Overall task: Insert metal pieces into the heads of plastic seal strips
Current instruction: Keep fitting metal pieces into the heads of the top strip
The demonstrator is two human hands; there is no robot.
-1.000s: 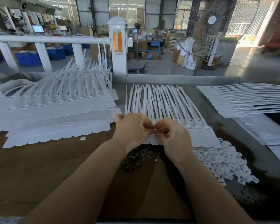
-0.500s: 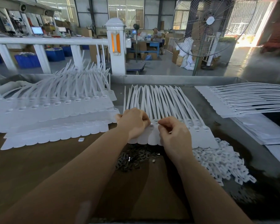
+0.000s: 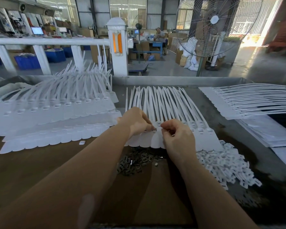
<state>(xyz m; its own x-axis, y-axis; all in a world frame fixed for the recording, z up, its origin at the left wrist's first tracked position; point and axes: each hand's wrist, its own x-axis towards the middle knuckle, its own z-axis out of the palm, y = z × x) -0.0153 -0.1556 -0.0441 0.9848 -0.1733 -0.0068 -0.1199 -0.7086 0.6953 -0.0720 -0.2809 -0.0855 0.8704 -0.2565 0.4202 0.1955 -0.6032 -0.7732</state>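
Both hands have parted slightly, left hand [image 3: 136, 122] pressing the strip head [image 3: 157, 128], right hand [image 3: 177, 136] curled beside it, contents unclear — likely one metal piece seated.

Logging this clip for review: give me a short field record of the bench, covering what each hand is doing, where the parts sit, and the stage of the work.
left hand: fingertips on the strip heads
right hand: fingers curled at the same head; any piece pinched is too small to see
seal strips in work: fanned row, heads toward the person
metal pieces: dark pile below the row
white plastic clips: heap to the right
other strips: stacked left
stage: inserting, mid-row
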